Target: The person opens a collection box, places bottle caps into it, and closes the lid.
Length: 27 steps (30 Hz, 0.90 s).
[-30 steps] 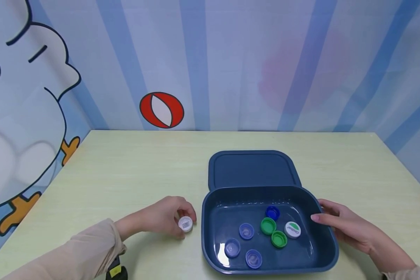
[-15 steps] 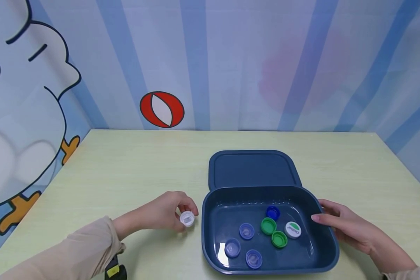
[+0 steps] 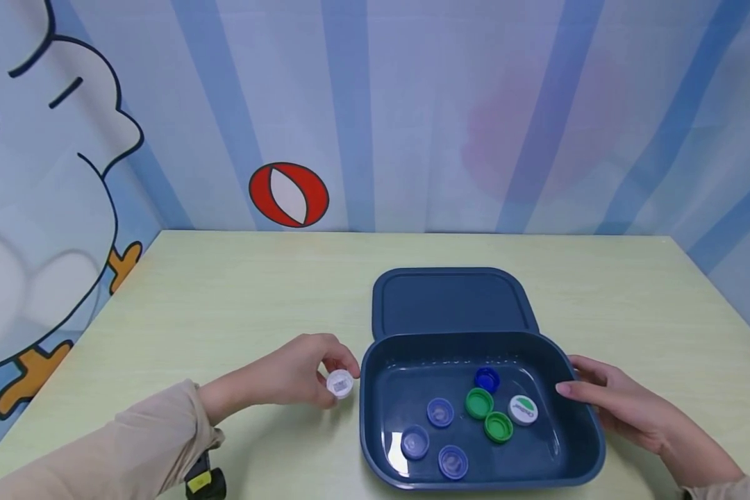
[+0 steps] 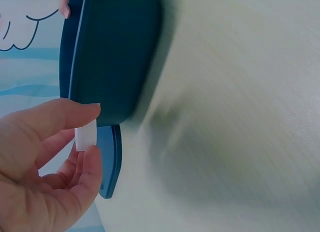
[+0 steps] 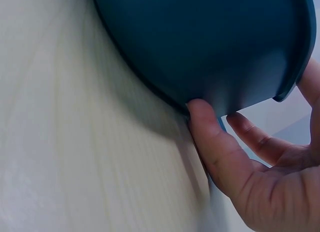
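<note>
My left hand (image 3: 303,371) pinches a white bottle cap (image 3: 339,383) between thumb and fingertips, just left of the dark blue plastic box (image 3: 375,417). In the left wrist view the cap (image 4: 86,137) is seen side-on, held above the table. At the box's right side my right hand (image 3: 628,406) grips the rim, thumb over the edge and fingers outside below it. Inside lie a dark blue cap (image 3: 487,379), two green caps (image 3: 498,427), a white cap with a green mark (image 3: 523,410) and three translucent violet caps (image 3: 453,462).
A dark blue lid (image 3: 453,298) lies directly behind the box, partly covered by its back rim. The pale wooden table (image 3: 256,292) reaches back to a striped, cartoon-printed backdrop (image 3: 400,118). A black and yellow wrist device (image 3: 205,479) hangs under the left sleeve.
My left hand has lifted the white cap off the table, upward and slightly right toward the box's left rim. The right hand and the box stay where they were.
</note>
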Tool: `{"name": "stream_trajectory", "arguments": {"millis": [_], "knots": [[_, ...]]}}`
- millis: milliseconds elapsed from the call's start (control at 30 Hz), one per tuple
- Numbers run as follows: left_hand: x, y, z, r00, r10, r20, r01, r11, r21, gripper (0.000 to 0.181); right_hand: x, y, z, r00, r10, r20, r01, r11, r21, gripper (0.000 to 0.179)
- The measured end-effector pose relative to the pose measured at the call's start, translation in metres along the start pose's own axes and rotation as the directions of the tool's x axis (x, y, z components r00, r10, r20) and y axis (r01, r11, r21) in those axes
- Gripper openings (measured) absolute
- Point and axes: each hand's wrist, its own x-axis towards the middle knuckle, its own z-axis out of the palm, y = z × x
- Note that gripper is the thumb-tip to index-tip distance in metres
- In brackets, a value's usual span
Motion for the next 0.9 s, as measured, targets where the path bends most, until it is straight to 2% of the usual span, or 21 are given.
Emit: {"name": "stream_trajectory", "arguments": {"millis": [300, 533, 900], "knots": [[0.000, 0.009, -0.004, 1.000, -0.023, -0.004, 0.024, 0.999, 0.032, 0.032, 0.000, -0.001, 0.000, 1.000, -0.002, 0.012, 0.002, 1.000, 0.009, 0.065], [0.000, 0.014, -0.010, 1.000, -0.004, -0.016, 0.005, 0.999, 0.050, 0.032, 0.000, -0.001, 0.000, 1.000, -0.003, 0.016, 0.003, 1.000, 0.015, 0.064], [0.005, 0.023, -0.009, 1.000, 0.011, 0.010, -0.012, 0.998, 0.061, 0.033, -0.001, -0.003, 0.001, 1.000, -0.005, 0.015, 0.005, 1.000, 0.012, 0.064]]}}
